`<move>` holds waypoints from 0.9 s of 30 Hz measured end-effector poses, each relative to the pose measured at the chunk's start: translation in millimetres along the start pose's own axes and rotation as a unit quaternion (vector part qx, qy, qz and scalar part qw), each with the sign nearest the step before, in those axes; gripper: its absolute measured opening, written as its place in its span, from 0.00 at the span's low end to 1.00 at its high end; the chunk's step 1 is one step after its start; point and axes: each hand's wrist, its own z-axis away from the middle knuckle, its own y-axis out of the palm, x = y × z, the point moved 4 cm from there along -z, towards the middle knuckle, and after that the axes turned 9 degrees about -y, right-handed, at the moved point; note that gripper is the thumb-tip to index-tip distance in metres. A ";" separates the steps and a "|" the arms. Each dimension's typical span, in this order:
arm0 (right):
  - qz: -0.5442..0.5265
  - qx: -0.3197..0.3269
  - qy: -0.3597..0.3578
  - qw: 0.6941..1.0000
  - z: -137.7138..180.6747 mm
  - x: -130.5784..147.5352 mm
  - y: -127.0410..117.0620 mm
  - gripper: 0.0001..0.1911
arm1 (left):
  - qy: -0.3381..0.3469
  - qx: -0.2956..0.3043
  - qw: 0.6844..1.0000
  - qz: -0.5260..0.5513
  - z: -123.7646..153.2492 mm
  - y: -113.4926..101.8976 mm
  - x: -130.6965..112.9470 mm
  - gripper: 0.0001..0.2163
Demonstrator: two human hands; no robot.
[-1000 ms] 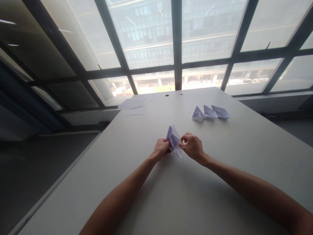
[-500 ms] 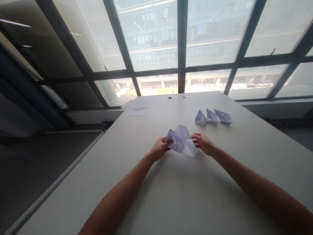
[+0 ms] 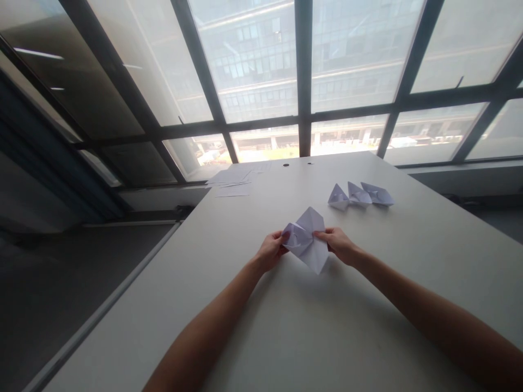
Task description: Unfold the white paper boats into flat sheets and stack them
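A partly folded white paper [image 3: 309, 239] hangs just above the grey table [image 3: 310, 326], held between both my hands. My left hand [image 3: 272, 251] pinches its left corner and my right hand [image 3: 338, 244] pinches its right side near the middle. The paper is spread into a diamond shape with creases meeting at its centre. Beyond it, to the right, lie three folded paper boats [image 3: 360, 195] in a row on the table.
A loose pile of flat white sheets [image 3: 230, 181] lies at the table's far left corner. Two small round holes [image 3: 297, 163] sit near the far edge. Large windows with dark frames rise behind the table; the floor drops away on the left.
The paper was folded narrow and upright between my hands; I have pulled its sides apart so it now spreads into a wide diamond. The view has shifted slightly.
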 end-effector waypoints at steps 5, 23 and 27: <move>0.022 0.014 0.003 1.000 -0.7 -0.2 -1.4 0.18 | 0.019 -0.019 0.999 -0.039 1.9 0.5 -5.8 0.26; 0.117 0.049 -0.098 0.987 1.4 3.1 2.1 0.21 | 0.045 -0.165 0.982 0.083 -10.5 -18.9 -8.2 0.14; 0.067 -0.008 -0.089 0.994 -0.5 4.5 -3.4 0.23 | 0.073 -0.201 0.974 0.073 -10.7 -29.8 -14.9 0.14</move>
